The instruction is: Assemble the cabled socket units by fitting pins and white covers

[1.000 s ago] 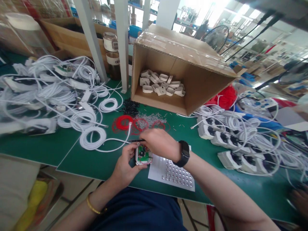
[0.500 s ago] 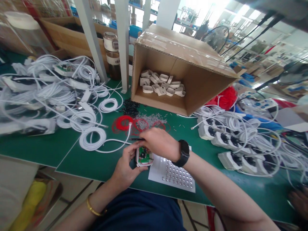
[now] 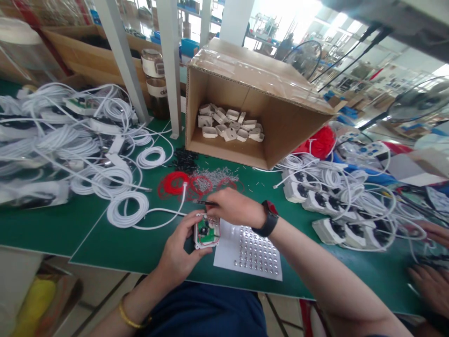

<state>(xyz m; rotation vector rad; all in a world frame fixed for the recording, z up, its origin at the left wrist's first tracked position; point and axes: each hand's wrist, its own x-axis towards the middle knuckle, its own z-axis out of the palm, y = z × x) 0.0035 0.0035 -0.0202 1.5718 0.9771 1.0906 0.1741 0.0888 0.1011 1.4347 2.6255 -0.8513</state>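
My left hand grips a small white plastic housing by its left side, thumb along the near edge. Inside the housing sits a green circuit board with a round black part and thin red wires. My right hand is closed on a slim dark tool, which points left past the fingers; its exact kind is unclear. Its fingertips are over the housing's far right corner and partly hide it. A white cable runs from near the housing to a coil on the left.
A cardboard box lies on its side with white plastic shells inside. Loose screws, red wire and a sheet of silvery dots surround the hands. Cabled units crowd the right, near another person's hands.
The view has shifted slightly. My right hand has drawn back a little from the housing, showing more of the circuit board. The other person's hands show more at the right edge.
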